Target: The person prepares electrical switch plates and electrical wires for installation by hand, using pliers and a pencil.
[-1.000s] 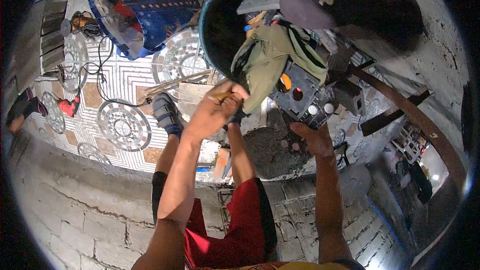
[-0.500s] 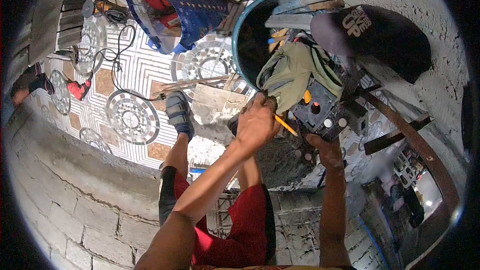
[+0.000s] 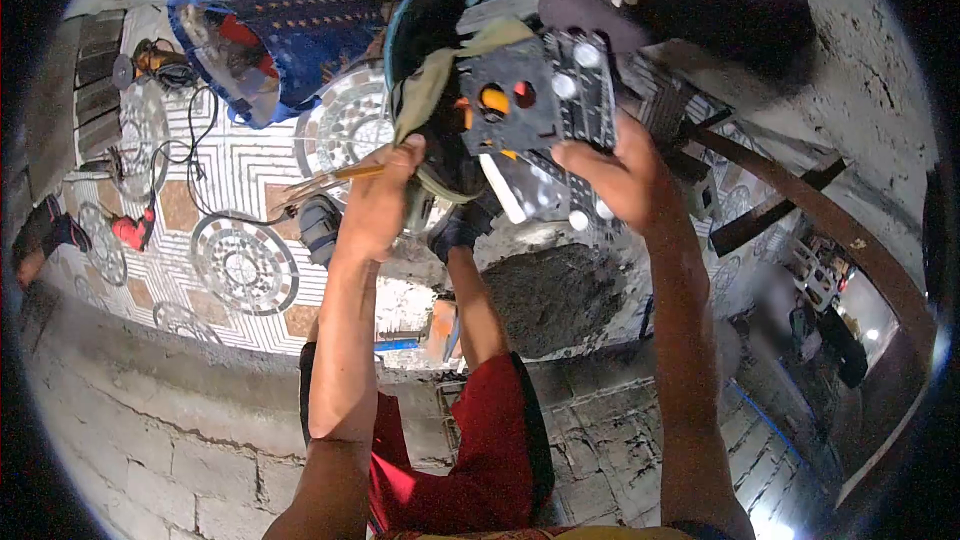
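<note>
My left hand (image 3: pixel 378 205) is closed on the edge of an olive-green cloth bag (image 3: pixel 425 95), thumb uppermost. A yellow pencil (image 3: pixel 358 171) sticks out leftward from the same grip. My right hand (image 3: pixel 622 175) grips the right side of a black plastic case (image 3: pixel 512 105), thumb on its near edge. Round holes in the case show orange and red behind, and pale round pieces sit along its right side. A white flat piece (image 3: pixel 503 188) shows below the case, between my hands. The rest of the bag is hidden behind the case.
Behind my hands stands a teal-rimmed bucket (image 3: pixel 402 15), with a dark cap (image 3: pixel 690 10) at its right. A blue sack (image 3: pixel 315 45) lies left of it. Farther left are a corded power tool (image 3: pixel 160 65) and red plug-like piece (image 3: pixel 133 230). Grey mortar (image 3: pixel 555 295) lies below; a rusty metal bar (image 3: pixel 800 210) at right.
The black case has been raised and brought left, with my right hand on it. My left hand has moved left with the pencil, onto the bag's edge. My view has shifted right.
</note>
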A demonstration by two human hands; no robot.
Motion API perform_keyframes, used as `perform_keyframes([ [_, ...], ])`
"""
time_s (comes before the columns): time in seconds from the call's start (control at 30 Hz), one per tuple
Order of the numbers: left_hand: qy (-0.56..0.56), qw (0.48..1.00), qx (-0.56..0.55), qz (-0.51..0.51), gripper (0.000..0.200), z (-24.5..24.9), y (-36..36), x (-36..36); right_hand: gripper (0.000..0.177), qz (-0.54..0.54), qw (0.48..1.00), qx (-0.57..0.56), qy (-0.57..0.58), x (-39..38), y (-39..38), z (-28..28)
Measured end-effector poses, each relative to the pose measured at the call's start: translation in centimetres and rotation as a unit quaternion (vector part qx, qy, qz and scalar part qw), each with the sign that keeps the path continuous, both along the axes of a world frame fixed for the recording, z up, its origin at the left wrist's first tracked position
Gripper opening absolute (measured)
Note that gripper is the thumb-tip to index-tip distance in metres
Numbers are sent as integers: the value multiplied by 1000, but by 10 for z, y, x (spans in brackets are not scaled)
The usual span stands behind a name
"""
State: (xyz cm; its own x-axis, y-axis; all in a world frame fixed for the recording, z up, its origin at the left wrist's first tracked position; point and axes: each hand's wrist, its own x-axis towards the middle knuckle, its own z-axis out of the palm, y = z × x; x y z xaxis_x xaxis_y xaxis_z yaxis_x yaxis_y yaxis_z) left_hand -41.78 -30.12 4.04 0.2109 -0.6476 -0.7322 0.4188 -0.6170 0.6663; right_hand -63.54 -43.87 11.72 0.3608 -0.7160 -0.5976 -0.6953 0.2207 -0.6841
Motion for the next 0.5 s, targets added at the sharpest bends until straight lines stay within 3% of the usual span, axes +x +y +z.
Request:
perform_keyframes([
  [0.1, -10, 999, -12, 40, 45, 0, 2, -4, 21, 27, 995, -41, -89, 3, -7, -4],
  [0.3, 18, 999, -3, 38, 41, 10, -2, -3, 22, -37, 997, -48, -37, 3, 10, 5],
  [0.4, 5, 1000, -2, 25, 38, 9, -2, -2, 25, -52, 997, -52, -9, 12, 22, 14],
  [0.5, -36, 997, -57, -47, 35, 9, -2, -2, 37, -63, 992, -59, -90, 27, 37, 15],
])
